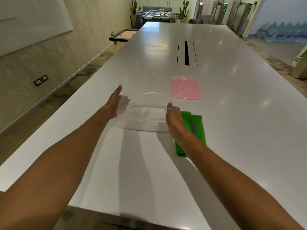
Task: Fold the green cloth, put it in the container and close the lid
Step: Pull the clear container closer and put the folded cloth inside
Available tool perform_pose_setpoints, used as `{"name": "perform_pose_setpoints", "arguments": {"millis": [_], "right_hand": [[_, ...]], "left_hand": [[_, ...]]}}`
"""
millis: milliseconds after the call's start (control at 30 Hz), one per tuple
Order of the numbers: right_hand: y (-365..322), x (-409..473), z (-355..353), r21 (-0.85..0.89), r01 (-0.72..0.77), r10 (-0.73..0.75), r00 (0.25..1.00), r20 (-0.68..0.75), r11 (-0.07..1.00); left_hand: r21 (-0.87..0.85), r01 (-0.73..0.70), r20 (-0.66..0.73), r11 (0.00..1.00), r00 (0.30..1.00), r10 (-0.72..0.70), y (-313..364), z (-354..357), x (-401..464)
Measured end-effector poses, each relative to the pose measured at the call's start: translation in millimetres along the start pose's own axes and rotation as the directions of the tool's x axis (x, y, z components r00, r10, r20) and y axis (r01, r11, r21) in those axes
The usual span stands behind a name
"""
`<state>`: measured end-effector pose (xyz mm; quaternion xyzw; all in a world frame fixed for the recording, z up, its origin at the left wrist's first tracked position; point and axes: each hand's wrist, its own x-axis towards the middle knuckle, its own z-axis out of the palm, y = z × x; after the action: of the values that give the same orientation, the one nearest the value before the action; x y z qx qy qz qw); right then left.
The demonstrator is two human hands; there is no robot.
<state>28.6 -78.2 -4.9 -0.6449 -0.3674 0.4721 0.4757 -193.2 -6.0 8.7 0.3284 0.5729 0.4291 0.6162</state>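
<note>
White table [232,130]: pink lid [185,87], folded green cloth [196,128], clear container [144,117].

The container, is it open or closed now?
Open. The clear container has no lid on it; the pink lid lies apart on the table.

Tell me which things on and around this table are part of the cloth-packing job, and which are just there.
Part of the job:
green cloth
clear container, held by left hand and right hand
pink lid

Just there:
table's cable slot
foosball table
potted plants
</note>
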Motion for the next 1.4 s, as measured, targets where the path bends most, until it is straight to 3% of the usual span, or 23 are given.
{"name": "perform_pose_setpoints", "arguments": {"millis": [267,400,467,567,633,733,833,933,1000,1100,1400], "right_hand": [[3,0,-6,-0.016,-0.007,0.007,1.000,0.020,1.000],[-5,8,-28,-0.098,0.140,-0.150,0.983,-0.101,0.985],[-10,19,-47,-0.168,0.215,-0.240,0.960,-0.143,0.962],[-14,44,-78,-0.368,0.260,-0.305,0.950,-0.068,0.893],[-13,59,-93,-0.513,0.257,-0.274,0.961,0.044,0.819],[-9,76,-108,-0.703,0.310,-0.229,0.950,0.210,0.640],[-5,83,-114,-0.765,0.378,-0.173,0.925,0.339,0.521],[-1,87,-118,-0.771,0.404,-0.144,0.911,0.385,0.492],[0,89,-119,-0.778,0.427,-0.152,0.902,0.405,0.460],[0,91,-120,-0.775,0.459,-0.152,0.885,0.439,0.435],[1,91,-120,-0.767,0.476,-0.121,0.872,0.473,0.431]], "left_hand": [[0.101,-0.029,-0.048,0.994,0.998,0.034,-1,1,-1],[0.215,-0.207,-0.211,0.954,0.944,0.252,6,11,-10],[0.431,-0.373,-0.282,0.822,0.809,0.516,12,24,-18],[0.605,-0.656,-0.089,0.450,0.506,0.858,17,62,-49],[0.610,-0.749,0.070,0.258,0.375,0.924,11,91,-71],[0.572,-0.818,0.349,0.061,0.310,0.884,-20,132,-101],[0.541,-0.828,0.661,-0.147,0.311,0.682,-66,159,-116],[0.546,-0.797,0.790,-0.258,0.387,0.475,-108,172,-116],[0.597,-0.752,0.785,-0.278,0.476,0.396,-131,178,-114],[0.652,-0.698,0.753,-0.295,0.552,0.359,-153,184,-111],[0.732,-0.609,0.681,-0.306,0.639,0.358,-163,189,-110]]}}
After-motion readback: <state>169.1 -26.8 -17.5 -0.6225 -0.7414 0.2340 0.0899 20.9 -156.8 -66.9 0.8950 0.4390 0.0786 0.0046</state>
